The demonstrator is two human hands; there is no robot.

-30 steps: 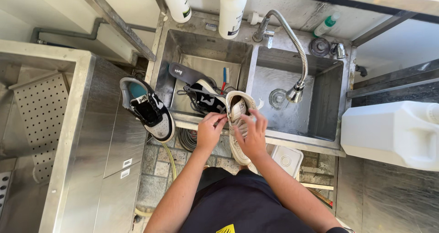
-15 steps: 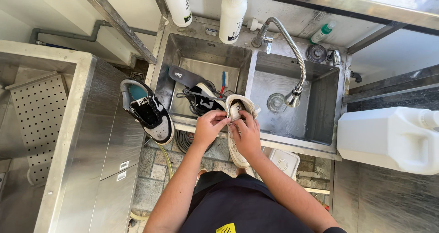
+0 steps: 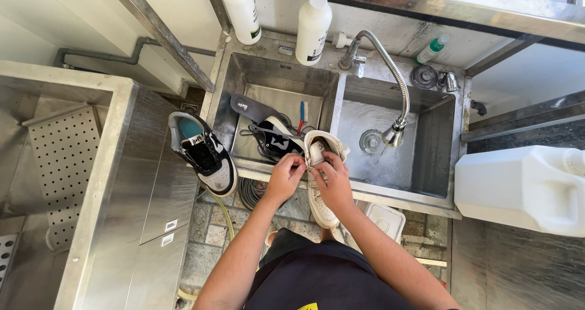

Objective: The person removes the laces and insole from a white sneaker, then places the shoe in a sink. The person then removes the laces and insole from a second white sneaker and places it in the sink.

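Bright daylight falls from the upper right, giving hard glare on the white plastic jerrycan (image 3: 524,188) and the pale wall behind the double stainless steel sink (image 3: 341,97). The sink's left basin lies in shade. The picture is sharp in the middle; straight edges bow outward towards the corners from wide-angle distortion.

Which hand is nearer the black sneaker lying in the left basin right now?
Left. The left hand sits just below the black sneaker at the basin's front edge; the right hand is farther right, holding the white sneaker.
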